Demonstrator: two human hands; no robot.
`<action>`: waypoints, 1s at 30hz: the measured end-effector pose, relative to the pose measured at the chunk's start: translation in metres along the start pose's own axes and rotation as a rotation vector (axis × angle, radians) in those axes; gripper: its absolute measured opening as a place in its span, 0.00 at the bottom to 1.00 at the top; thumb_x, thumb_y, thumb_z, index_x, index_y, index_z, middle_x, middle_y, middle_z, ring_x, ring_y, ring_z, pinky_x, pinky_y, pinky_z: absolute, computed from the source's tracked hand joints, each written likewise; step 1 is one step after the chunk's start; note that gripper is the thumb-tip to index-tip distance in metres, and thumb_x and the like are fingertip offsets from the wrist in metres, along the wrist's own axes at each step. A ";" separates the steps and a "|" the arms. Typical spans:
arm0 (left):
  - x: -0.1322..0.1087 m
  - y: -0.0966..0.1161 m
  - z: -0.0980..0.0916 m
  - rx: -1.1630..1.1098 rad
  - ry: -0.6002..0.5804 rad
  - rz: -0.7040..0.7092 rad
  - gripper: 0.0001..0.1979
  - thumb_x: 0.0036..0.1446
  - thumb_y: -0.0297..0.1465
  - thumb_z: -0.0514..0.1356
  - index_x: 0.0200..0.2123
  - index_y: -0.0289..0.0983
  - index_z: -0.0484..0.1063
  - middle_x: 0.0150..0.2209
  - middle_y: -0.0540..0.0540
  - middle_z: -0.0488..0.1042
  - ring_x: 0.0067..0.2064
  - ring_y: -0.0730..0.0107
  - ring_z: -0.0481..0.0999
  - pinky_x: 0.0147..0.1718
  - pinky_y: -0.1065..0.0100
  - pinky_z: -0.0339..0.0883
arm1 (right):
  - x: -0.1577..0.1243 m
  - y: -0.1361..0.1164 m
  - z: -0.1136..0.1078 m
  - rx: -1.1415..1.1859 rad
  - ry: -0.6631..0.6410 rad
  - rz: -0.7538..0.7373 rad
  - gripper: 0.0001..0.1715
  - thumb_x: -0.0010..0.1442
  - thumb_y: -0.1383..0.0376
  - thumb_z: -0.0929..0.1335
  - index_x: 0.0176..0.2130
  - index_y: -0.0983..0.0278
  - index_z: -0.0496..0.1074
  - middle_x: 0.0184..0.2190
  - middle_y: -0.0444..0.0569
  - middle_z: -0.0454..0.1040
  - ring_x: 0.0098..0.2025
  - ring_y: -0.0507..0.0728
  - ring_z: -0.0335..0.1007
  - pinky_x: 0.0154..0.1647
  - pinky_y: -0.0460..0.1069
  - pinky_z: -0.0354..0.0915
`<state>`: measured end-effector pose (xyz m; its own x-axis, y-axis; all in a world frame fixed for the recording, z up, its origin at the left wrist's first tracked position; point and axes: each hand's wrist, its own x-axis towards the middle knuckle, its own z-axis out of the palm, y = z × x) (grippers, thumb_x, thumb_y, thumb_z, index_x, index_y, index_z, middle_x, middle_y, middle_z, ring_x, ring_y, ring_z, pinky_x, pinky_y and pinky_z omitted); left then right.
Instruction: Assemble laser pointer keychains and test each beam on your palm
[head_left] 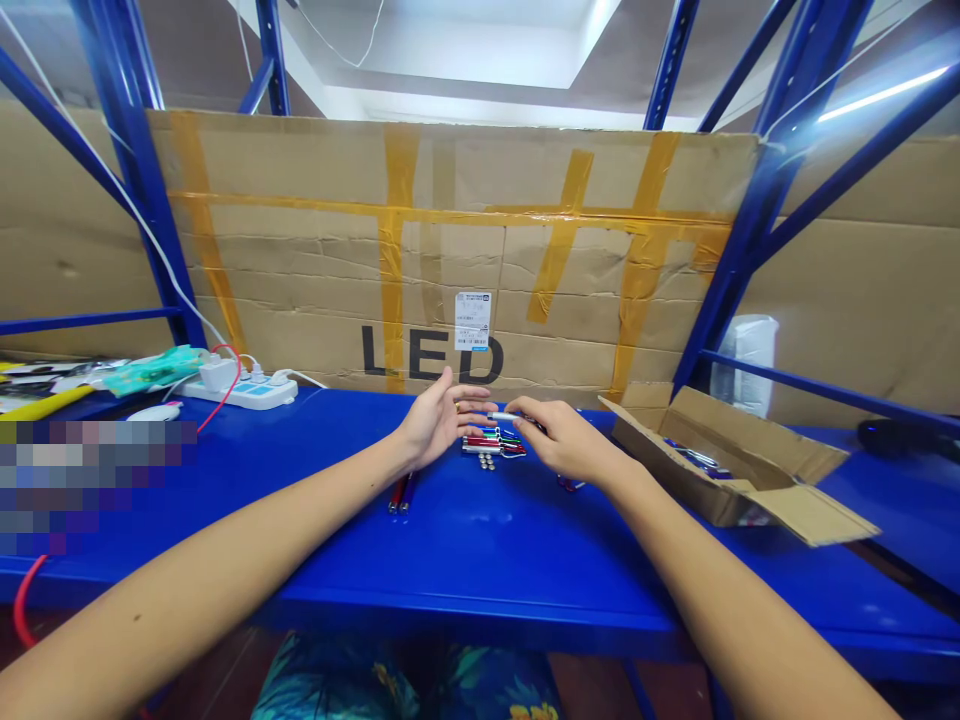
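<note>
My right hand (566,437) pinches a slim silver pen-shaped tube (501,416) between thumb and fingers, its end pointing left. Facing it, my left hand (435,420) is open, palm turned inward and fingers spread close to the tube's tip; whether they touch, I cannot tell. Beneath the hands lies a small bunch of red, green and silver pen-shaped tubes (491,443). Several small round silver button cells (487,463) sit just in front of it. Two darker tubes, red and purple (401,494), lie partly hidden under my left wrist.
An open cardboard box (720,500) holding more metallic tubes stands at right on the blue table (480,560). A small red-and-white item (570,484) lies by my right wrist. A white power strip (247,390) and packets (150,372) are at left. Cardboard (315,280) walls the back.
</note>
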<state>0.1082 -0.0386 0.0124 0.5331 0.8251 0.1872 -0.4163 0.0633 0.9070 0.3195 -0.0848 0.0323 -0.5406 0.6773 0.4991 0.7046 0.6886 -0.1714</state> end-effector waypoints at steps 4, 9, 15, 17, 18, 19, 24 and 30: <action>0.000 0.000 -0.001 0.000 0.001 0.000 0.33 0.63 0.53 0.43 0.44 0.30 0.71 0.42 0.33 0.76 0.42 0.59 0.75 0.41 0.62 0.66 | 0.000 -0.001 0.000 0.031 -0.004 -0.026 0.15 0.68 0.65 0.59 0.44 0.64 0.72 0.37 0.51 0.78 0.36 0.56 0.72 0.38 0.50 0.61; 0.000 -0.001 -0.001 0.010 -0.020 0.019 0.34 0.62 0.54 0.43 0.44 0.30 0.71 0.43 0.33 0.76 0.44 0.57 0.75 0.40 0.62 0.66 | 0.001 -0.003 0.001 0.085 0.004 -0.044 0.15 0.67 0.64 0.60 0.45 0.64 0.72 0.37 0.50 0.79 0.36 0.55 0.72 0.37 0.49 0.61; 0.001 -0.002 -0.001 0.003 -0.018 0.018 0.33 0.61 0.55 0.45 0.44 0.30 0.71 0.43 0.33 0.76 0.44 0.57 0.75 0.40 0.62 0.66 | 0.001 -0.003 0.003 0.154 0.016 -0.020 0.14 0.67 0.63 0.60 0.45 0.63 0.72 0.39 0.50 0.79 0.38 0.56 0.72 0.39 0.50 0.61; 0.001 -0.002 -0.002 0.005 -0.030 0.019 0.33 0.61 0.55 0.45 0.44 0.31 0.71 0.42 0.34 0.76 0.44 0.57 0.75 0.40 0.62 0.66 | 0.001 -0.003 0.002 0.156 0.010 -0.019 0.14 0.67 0.62 0.60 0.45 0.63 0.72 0.39 0.50 0.79 0.37 0.56 0.72 0.38 0.50 0.61; 0.001 -0.002 -0.002 0.006 -0.030 0.019 0.33 0.61 0.55 0.46 0.44 0.31 0.71 0.42 0.34 0.76 0.44 0.57 0.75 0.40 0.62 0.66 | 0.002 -0.003 0.002 0.154 0.003 -0.022 0.14 0.67 0.63 0.60 0.45 0.63 0.73 0.38 0.50 0.79 0.37 0.56 0.72 0.38 0.50 0.61; 0.001 -0.001 -0.002 0.004 -0.027 0.019 0.33 0.61 0.55 0.46 0.44 0.31 0.71 0.42 0.33 0.76 0.44 0.57 0.75 0.40 0.62 0.66 | 0.002 -0.003 0.002 0.152 -0.004 -0.024 0.14 0.67 0.62 0.60 0.45 0.63 0.73 0.38 0.50 0.79 0.37 0.56 0.72 0.38 0.50 0.61; -0.001 0.000 0.000 -0.022 -0.021 0.023 0.34 0.61 0.55 0.46 0.45 0.29 0.71 0.43 0.32 0.76 0.44 0.55 0.75 0.40 0.61 0.66 | 0.002 -0.004 0.001 0.182 0.013 -0.032 0.15 0.67 0.62 0.60 0.46 0.63 0.73 0.39 0.50 0.79 0.37 0.56 0.72 0.39 0.50 0.62; -0.001 0.001 0.002 -0.027 -0.008 0.022 0.34 0.62 0.54 0.43 0.44 0.29 0.71 0.42 0.32 0.76 0.43 0.56 0.75 0.40 0.61 0.66 | 0.001 -0.002 0.003 0.174 -0.007 -0.037 0.15 0.67 0.63 0.60 0.47 0.62 0.73 0.39 0.50 0.79 0.38 0.56 0.73 0.39 0.50 0.62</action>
<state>0.1085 -0.0405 0.0134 0.5297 0.8218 0.2099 -0.4474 0.0605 0.8923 0.3159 -0.0845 0.0310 -0.5679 0.6521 0.5022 0.5944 0.7470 -0.2979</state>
